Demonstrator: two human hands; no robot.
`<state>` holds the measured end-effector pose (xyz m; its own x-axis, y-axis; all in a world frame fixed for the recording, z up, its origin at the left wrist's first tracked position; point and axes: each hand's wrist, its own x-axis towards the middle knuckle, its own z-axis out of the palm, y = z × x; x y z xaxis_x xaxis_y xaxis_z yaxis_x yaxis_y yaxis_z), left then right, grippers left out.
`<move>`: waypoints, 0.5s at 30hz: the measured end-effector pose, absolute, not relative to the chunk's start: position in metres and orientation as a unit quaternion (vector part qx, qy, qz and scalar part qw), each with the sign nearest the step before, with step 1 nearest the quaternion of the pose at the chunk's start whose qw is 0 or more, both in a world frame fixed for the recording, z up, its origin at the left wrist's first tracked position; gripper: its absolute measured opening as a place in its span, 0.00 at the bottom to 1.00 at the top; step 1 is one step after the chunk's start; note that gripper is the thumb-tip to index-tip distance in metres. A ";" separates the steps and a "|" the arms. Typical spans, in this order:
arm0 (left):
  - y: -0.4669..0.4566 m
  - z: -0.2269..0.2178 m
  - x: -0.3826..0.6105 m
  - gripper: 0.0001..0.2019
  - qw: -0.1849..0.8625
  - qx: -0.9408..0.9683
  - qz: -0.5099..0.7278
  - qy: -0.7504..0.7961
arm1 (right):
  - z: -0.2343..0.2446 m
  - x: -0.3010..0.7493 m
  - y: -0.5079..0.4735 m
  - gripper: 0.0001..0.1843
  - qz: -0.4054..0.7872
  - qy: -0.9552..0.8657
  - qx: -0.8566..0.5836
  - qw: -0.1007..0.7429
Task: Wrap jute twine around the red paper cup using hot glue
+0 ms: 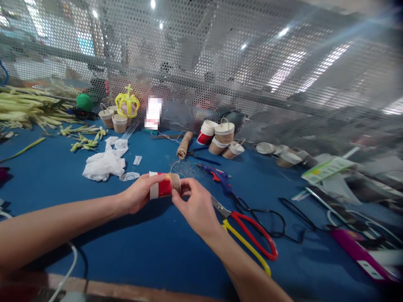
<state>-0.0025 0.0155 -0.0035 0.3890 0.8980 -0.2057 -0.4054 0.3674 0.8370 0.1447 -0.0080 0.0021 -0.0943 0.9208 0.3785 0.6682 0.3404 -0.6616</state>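
A red and white paper cup lies sideways between my hands, above the blue table. Twine is wound round its right end. My left hand grips the cup's white left end, thumb along the top. At the twine-wrapped end, my right hand holds the cup between thumb and fingers; some fingertips are hidden behind it. A loose strand runs up from the cup toward a twine roll. Right of the cup lies a blue glue gun, and scissors with red and yellow handles rest beside my right wrist.
Twine-wrapped cups stand at the back, near blue-handled pliers. White crumpled material lies left. A yellow crown-shaped piece tops other small cups. Black cord and a purple power strip occupy the right. Perforated metal panels close the back.
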 end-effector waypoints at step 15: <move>0.014 -0.006 -0.001 0.11 0.739 0.362 0.452 0.346 | 0.004 0.145 -0.008 0.05 0.168 -0.723 -0.556 0.374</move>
<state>-0.0011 0.0142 -0.0061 0.3534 0.9173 -0.1832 -0.4165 0.3296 0.8473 0.1454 -0.0083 0.0039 -0.1012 0.9294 0.3550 0.6783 0.3255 -0.6587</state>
